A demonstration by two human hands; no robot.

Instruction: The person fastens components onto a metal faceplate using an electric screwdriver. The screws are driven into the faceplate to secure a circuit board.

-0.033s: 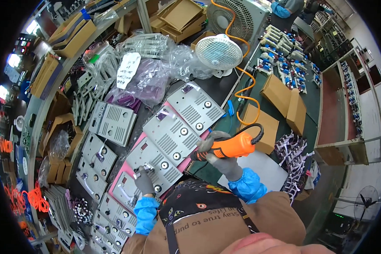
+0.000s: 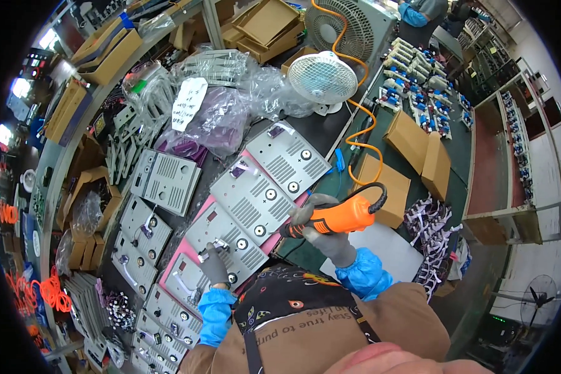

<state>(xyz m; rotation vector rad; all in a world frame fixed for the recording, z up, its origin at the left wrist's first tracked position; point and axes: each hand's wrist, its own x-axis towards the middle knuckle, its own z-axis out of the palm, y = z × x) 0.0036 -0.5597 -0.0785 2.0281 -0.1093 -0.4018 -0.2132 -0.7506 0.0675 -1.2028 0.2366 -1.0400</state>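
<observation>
My right hand (image 2: 331, 244), in a grey glove with a blue sleeve cover, grips an orange electric screwdriver (image 2: 344, 215) with a black front end and a black cord. The tool lies nearly level above the near edge of the panels. My left hand (image 2: 214, 268), also gloved, rests over a grey slotted front panel (image 2: 198, 235). Its fingers are closed at a small silver metal part (image 2: 219, 244) on that panel. More grey panels stand alongside, among them a middle panel (image 2: 243, 187) and a far one (image 2: 280, 146), each with round black-and-white sockets.
Pink foam (image 2: 176, 254) lies under the panel row. Beyond are a purple plastic bag (image 2: 221, 118), a small white fan (image 2: 322, 77) and a coiled orange hose (image 2: 364, 134). To the right are cardboard pieces (image 2: 389, 193), a bundle of white-and-purple cables (image 2: 430, 237) and many blue-and-white components (image 2: 417, 81).
</observation>
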